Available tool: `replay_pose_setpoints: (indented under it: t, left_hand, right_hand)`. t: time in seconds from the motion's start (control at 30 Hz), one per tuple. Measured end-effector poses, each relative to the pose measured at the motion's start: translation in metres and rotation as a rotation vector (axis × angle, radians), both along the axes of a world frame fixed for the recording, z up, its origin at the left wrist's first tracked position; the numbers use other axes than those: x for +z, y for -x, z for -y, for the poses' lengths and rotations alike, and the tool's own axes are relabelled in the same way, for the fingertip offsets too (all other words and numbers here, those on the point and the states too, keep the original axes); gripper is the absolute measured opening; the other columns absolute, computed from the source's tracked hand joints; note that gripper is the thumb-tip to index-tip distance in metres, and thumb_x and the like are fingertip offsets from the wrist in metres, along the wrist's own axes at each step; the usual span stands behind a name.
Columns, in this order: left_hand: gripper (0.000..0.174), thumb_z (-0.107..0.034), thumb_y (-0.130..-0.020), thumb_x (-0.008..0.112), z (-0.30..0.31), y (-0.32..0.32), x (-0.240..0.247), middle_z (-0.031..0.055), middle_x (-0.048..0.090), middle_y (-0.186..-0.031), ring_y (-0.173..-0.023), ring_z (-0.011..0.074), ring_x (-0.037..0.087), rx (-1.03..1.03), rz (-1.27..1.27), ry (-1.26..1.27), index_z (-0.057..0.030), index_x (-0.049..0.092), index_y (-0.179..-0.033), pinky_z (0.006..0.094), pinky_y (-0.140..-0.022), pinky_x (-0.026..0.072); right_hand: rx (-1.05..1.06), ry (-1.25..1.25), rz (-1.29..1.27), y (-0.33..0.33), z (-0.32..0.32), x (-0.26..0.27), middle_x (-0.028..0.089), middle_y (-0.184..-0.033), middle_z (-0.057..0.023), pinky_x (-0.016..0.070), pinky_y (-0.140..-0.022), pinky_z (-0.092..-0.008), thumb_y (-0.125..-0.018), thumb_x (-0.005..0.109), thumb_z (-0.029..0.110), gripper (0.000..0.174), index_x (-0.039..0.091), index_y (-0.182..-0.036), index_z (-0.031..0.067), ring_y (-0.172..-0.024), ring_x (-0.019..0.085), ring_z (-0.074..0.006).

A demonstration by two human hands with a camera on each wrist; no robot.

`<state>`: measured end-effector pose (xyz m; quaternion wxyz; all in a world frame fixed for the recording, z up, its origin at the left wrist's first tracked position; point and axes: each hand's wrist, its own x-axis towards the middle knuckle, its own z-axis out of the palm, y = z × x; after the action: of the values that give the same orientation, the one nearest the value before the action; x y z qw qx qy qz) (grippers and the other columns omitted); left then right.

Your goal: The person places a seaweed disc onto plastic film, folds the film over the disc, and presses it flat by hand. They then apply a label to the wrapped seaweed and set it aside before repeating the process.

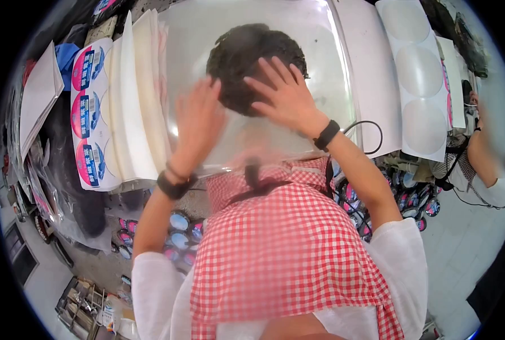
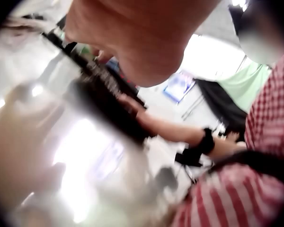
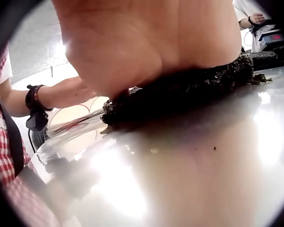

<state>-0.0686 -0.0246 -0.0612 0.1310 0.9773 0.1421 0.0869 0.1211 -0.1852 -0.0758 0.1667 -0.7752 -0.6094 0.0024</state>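
"Seaweed cake (image 1: 238, 62), dark and round, lay flat on the glossy worktop (image 1: 187, 51): where was it from your hands, taking twelve o'clock as straight away from your apron (image 1: 275, 243)?"

"It lay towards about ten or eleven o'clock from the middle of your right hand (image 1: 286, 101), which was the nearer, already reaching over the cake's lower-right part. From your left hand (image 1: 201, 120) it lay towards one or two, with those fingertips beside its edge at about eight."

"Did its long axis matter to you?"

"Seen from above it was nearly circular, so it offered you no clear long axis. Side-on, it showed low and flat beneath your right palm."

"And how were your hands posed?"

"Your right forearm came in from five o'clock, fingers splayed towards eleven across the top, palm down, curled round nothing. Your left forearm came up from seven, fingers blurred but apparently straight, pointing near twelve, with nothing seen in its hold. Whether those left fingertips touched the cake, you couldn't tell through the blur."
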Motion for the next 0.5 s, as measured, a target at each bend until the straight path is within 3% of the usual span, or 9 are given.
replay_pose_setpoints:
  t: [0.07,0.17,0.3,0.4,0.5]
  left_hand:
    - [0.057,-0.024,-0.092,0.054,0.009,0.034,-0.014,0.0115,0.031,-0.153,-0.142,0.0299,0.026,-0.177,-0.229,0.035,-0.0171,0.036,-0.146,0.0549,-0.113,0.0091]
    - [0.056,-0.026,-0.092,0.055,0.006,0.042,-0.016,0.0113,0.028,-0.155,-0.145,0.0285,0.021,-0.259,-0.244,0.029,-0.0207,0.039,-0.146,0.0537,-0.114,0.0057]
    - [0.032,-0.026,-0.085,0.067,-0.016,0.056,-0.01,0.0082,0.033,-0.153,-0.143,0.0308,0.024,-0.386,-0.23,0.387,-0.0176,0.063,-0.116,0.0524,-0.114,0.0081]
    - [0.013,-0.021,-0.083,0.07,-0.011,0.052,-0.015,0.0058,0.044,-0.146,-0.141,0.0318,0.027,-0.291,-0.147,0.403,-0.0122,0.066,-0.09,0.0489,-0.114,0.0149]
    - [0.012,-0.017,-0.081,0.071,-0.025,0.049,-0.011,0.003,0.053,-0.137,-0.141,0.0312,0.027,-0.264,-0.131,0.682,-0.0083,0.063,-0.079,0.0445,-0.112,0.0229]
  right_hand:
    - [-0.027,-0.044,-0.003,0.001,-0.001,-0.003,0.034,-0.151,-0.0099,0.024,-0.111,-0.0546,-0.087,0.059,0.049,0.053,0.052,-0.136,0.0309,-0.138,0.03,-0.0333]
    - [-0.081,-0.073,0.034,0.002,-0.001,-0.008,0.034,-0.151,-0.0098,0.0259,-0.109,-0.0551,-0.087,0.059,0.047,0.052,0.052,-0.136,0.0309,-0.138,0.031,-0.0334]
    - [-0.088,-0.057,0.076,0.001,-0.001,-0.011,0.035,-0.15,-0.0093,0.0252,-0.108,-0.0548,-0.089,0.056,0.05,0.052,0.049,-0.138,0.0327,-0.137,0.031,-0.0327]
    - [-0.08,-0.068,0.07,0.0,-0.002,-0.015,0.035,-0.15,-0.0092,0.0233,-0.109,-0.0544,-0.089,0.055,0.05,0.052,0.048,-0.138,0.0331,-0.138,0.03,-0.0318]
    - [-0.077,-0.062,0.075,0.0,-0.003,-0.016,0.035,-0.15,-0.0093,0.0217,-0.11,-0.054,-0.09,0.053,0.051,0.051,0.048,-0.138,0.0333,-0.138,0.03,-0.0316]
